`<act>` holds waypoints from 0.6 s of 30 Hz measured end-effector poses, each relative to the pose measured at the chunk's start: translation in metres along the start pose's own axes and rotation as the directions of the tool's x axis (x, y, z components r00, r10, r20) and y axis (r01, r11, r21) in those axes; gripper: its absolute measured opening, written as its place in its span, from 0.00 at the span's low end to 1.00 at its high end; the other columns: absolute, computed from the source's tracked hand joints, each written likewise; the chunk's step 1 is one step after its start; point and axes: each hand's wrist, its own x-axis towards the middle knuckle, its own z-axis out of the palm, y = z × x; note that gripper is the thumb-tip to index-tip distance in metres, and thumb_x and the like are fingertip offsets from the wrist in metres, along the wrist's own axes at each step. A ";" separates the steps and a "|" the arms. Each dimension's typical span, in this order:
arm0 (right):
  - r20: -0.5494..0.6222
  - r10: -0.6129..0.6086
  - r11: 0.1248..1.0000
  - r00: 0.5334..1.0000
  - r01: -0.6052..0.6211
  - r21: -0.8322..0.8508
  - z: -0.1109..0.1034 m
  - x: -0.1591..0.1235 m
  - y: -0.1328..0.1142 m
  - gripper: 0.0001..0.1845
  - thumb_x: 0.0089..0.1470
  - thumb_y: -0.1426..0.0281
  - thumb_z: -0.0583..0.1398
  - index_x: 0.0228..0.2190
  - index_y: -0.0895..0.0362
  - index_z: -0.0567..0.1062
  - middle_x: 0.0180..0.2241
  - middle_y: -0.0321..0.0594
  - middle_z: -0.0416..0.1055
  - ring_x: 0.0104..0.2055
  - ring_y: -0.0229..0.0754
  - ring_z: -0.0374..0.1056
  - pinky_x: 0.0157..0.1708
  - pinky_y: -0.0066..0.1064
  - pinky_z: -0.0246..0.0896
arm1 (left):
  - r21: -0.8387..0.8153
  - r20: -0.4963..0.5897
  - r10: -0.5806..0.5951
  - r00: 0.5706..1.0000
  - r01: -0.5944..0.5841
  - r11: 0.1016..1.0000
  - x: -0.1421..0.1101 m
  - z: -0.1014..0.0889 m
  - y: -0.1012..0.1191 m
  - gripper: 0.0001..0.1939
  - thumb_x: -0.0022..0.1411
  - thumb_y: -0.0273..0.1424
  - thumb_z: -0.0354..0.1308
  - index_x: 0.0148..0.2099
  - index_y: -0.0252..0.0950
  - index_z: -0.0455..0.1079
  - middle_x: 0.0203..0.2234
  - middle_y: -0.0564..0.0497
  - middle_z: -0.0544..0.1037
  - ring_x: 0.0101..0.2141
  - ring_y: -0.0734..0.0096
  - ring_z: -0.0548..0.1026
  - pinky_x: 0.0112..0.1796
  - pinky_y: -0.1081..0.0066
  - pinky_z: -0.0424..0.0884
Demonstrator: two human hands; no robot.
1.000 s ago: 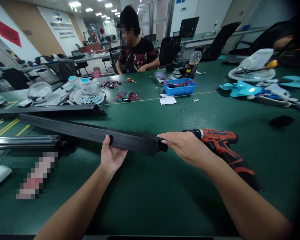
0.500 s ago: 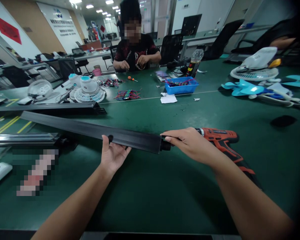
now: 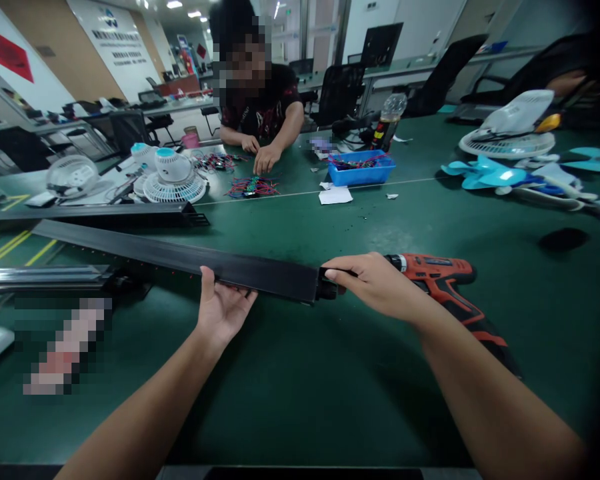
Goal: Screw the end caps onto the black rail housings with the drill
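A long black rectangular bar [image 3: 180,259] runs from the far left toward the middle, its near end raised above the green table. My left hand [image 3: 223,303] holds it from below, thumb up along the near side and fingers under it. Out of its right end sticks a black end fitting [image 3: 326,288]. My right hand [image 3: 367,280] closes on that fitting with thumb and forefinger; the fingers partly hide it. Just behind my right hand lies a red and black cordless drill [image 3: 440,270], its chuck pointing left.
Another black bar [image 3: 90,215] and a glossy one [image 3: 40,279] lie at the left. Across the table a person [image 3: 263,100] sits before wired parts [image 3: 253,187]. A blue bin [image 3: 363,172], a bottle [image 3: 389,123], white fans [image 3: 175,175] and blue fan blades [image 3: 485,175] stand around.
The person opposite has leaned forward and reached down to the wired parts. My hands keep their hold on the bar and its end fitting; the view has shifted slightly.
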 end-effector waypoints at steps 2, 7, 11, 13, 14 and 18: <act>0.012 -0.003 1.000 1.000 0.002 0.015 0.001 0.002 0.001 0.19 0.72 0.63 0.56 0.36 0.53 0.86 0.33 0.39 0.85 0.34 0.46 0.77 0.35 0.34 0.68 | -0.019 0.001 -0.005 1.000 0.005 1.000 0.001 0.000 0.001 0.37 0.66 0.58 0.68 0.67 0.41 0.73 0.53 0.42 0.85 0.55 0.55 0.83 0.60 0.57 0.78; 0.039 0.003 0.999 0.999 -0.005 0.053 0.002 0.004 0.002 0.20 0.72 0.61 0.56 0.35 0.54 0.85 0.30 0.38 0.82 0.32 0.44 0.75 0.33 0.33 0.66 | -0.041 0.028 0.004 1.000 -0.003 0.999 0.001 0.002 0.003 0.39 0.68 0.60 0.63 0.70 0.40 0.71 0.52 0.43 0.86 0.53 0.56 0.84 0.57 0.60 0.81; 0.069 0.027 0.994 0.997 -0.035 0.108 0.001 0.006 0.000 0.21 0.72 0.59 0.56 0.33 0.54 0.83 0.28 0.37 0.79 0.30 0.44 0.73 0.33 0.33 0.64 | -0.032 0.055 0.023 0.998 -0.021 0.999 0.000 0.003 0.002 0.40 0.69 0.61 0.61 0.70 0.40 0.71 0.52 0.44 0.86 0.51 0.58 0.85 0.54 0.63 0.83; 0.097 0.049 0.988 0.994 -0.062 0.144 0.000 0.007 -0.002 0.22 0.72 0.59 0.56 0.32 0.54 0.82 0.27 0.37 0.77 0.30 0.43 0.72 0.33 0.34 0.63 | -0.016 0.070 0.011 0.998 -0.009 1.000 -0.001 0.003 0.000 0.41 0.67 0.61 0.63 0.70 0.40 0.70 0.51 0.44 0.86 0.51 0.58 0.85 0.52 0.63 0.83; 0.115 0.060 0.983 0.992 -0.078 0.167 0.000 0.007 -0.003 0.22 0.72 0.59 0.55 0.31 0.54 0.81 0.27 0.37 0.76 0.30 0.43 0.72 0.33 0.34 0.63 | -0.007 0.078 0.000 0.997 0.001 1.000 -0.001 0.002 0.000 0.42 0.67 0.61 0.64 0.71 0.40 0.70 0.51 0.44 0.86 0.51 0.57 0.85 0.52 0.63 0.84; 0.154 0.091 0.958 0.984 -0.129 0.255 0.001 0.009 -0.005 0.22 0.71 0.59 0.54 0.28 0.55 0.77 0.26 0.36 0.73 0.30 0.43 0.73 0.34 0.34 0.63 | 0.027 0.129 -0.032 0.991 0.029 0.999 0.000 0.000 -0.002 0.42 0.67 0.60 0.65 0.72 0.40 0.69 0.54 0.42 0.85 0.56 0.53 0.83 0.53 0.62 0.83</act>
